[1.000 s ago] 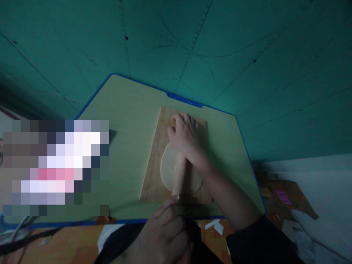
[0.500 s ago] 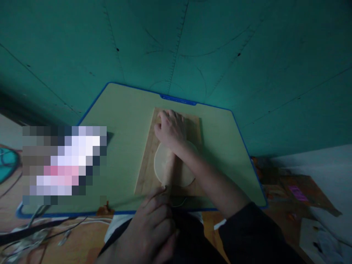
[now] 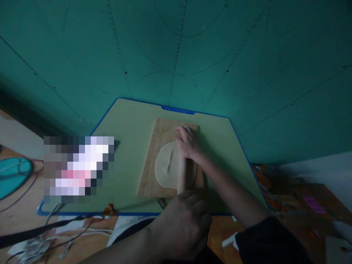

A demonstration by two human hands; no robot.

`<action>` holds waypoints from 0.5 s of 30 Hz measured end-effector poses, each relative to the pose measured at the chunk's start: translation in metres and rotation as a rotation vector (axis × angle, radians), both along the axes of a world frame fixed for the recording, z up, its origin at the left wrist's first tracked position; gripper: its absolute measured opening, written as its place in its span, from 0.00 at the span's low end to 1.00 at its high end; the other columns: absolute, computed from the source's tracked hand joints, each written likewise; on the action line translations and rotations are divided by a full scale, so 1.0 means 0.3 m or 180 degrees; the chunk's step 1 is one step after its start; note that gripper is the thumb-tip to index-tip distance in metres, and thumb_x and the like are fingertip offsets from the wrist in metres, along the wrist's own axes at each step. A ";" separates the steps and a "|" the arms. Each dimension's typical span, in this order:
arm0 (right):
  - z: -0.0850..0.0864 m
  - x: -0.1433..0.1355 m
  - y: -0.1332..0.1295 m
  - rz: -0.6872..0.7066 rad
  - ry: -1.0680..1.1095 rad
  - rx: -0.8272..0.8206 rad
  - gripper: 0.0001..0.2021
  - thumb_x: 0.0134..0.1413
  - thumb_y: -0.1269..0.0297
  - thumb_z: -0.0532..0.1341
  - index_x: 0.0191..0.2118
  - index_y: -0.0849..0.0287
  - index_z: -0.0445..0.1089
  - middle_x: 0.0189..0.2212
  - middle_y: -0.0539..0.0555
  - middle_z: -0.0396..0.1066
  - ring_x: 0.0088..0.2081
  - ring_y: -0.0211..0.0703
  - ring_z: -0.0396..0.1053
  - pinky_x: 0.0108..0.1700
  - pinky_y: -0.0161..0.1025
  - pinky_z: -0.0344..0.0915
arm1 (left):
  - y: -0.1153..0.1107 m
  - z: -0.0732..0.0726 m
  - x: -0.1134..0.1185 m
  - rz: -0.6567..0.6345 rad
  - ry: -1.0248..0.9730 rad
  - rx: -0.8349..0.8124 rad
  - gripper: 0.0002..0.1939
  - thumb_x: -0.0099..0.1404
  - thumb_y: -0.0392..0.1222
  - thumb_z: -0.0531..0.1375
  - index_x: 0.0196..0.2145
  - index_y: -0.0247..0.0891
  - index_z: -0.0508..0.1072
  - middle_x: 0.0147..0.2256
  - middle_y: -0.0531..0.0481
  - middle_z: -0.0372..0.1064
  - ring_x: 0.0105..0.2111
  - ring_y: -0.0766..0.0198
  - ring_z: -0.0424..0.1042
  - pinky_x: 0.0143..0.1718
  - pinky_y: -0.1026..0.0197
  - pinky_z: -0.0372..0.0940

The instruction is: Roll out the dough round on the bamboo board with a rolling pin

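Observation:
A pale wooden rolling pin (image 3: 182,174) lies lengthwise across a flat round sheet of dough (image 3: 164,167), right of its middle. At the pin's near end my left hand (image 3: 189,222) is closed round it in a fist. My right hand (image 3: 188,142) is curled over the far end, which its fingers hide. Under the dough is a rectangular wooden board (image 3: 148,176). A shallow crease runs down the dough left of the pin. My right hand and forearm cover part of the board's right side.
The board rests on a light-topped table (image 3: 126,154) with a blue rim, against a green wall (image 3: 176,47). A blurred-out device (image 3: 82,165) stands on the table's left. Cables (image 3: 44,238) lie at lower left. Cardboard (image 3: 319,198) is on the right.
Both hands have moved right with the rolling pin, from the dough's middle toward its right side. More of the dough's left part shows. The camera view has shifted slightly.

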State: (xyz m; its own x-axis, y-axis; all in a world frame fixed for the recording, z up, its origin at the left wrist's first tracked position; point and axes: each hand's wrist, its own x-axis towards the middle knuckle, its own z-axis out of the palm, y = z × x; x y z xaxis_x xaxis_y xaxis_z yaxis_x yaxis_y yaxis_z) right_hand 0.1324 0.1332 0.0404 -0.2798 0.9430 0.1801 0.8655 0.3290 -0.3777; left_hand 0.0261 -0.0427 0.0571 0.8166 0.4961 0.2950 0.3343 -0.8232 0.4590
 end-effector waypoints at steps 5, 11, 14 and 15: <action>0.029 -0.099 -0.002 0.0051 -0.0038 -0.0019 0.16 0.59 0.71 0.51 0.50 0.56 0.68 0.51 0.59 0.72 0.56 0.51 0.66 0.60 0.49 0.57 | 0.007 -0.010 -0.078 0.0202 -0.0094 0.0148 0.23 0.68 0.46 0.60 0.56 0.29 0.72 0.61 0.38 0.68 0.65 0.50 0.61 0.64 0.50 0.59; 0.038 -0.230 -0.002 -0.0018 -0.0318 0.0203 0.13 0.60 0.68 0.53 0.47 0.55 0.69 0.48 0.61 0.73 0.53 0.57 0.66 0.56 0.53 0.59 | -0.023 -0.025 -0.208 0.0590 -0.0090 0.0084 0.28 0.64 0.35 0.58 0.63 0.37 0.68 0.66 0.44 0.62 0.69 0.50 0.54 0.67 0.45 0.56; 0.045 -0.255 -0.004 -0.0066 -0.0427 0.0192 0.14 0.60 0.67 0.52 0.48 0.57 0.69 0.48 0.62 0.72 0.53 0.58 0.65 0.56 0.55 0.58 | -0.036 -0.036 -0.236 0.0712 -0.0161 0.0080 0.26 0.66 0.35 0.57 0.62 0.38 0.69 0.65 0.45 0.63 0.68 0.51 0.56 0.68 0.43 0.55; 0.048 -0.259 -0.005 -0.0081 -0.0437 0.0162 0.14 0.60 0.67 0.52 0.49 0.57 0.69 0.49 0.62 0.72 0.53 0.58 0.65 0.56 0.55 0.58 | -0.041 -0.039 -0.242 0.0765 -0.0167 0.0093 0.26 0.66 0.36 0.57 0.61 0.38 0.69 0.65 0.46 0.63 0.68 0.51 0.56 0.68 0.43 0.55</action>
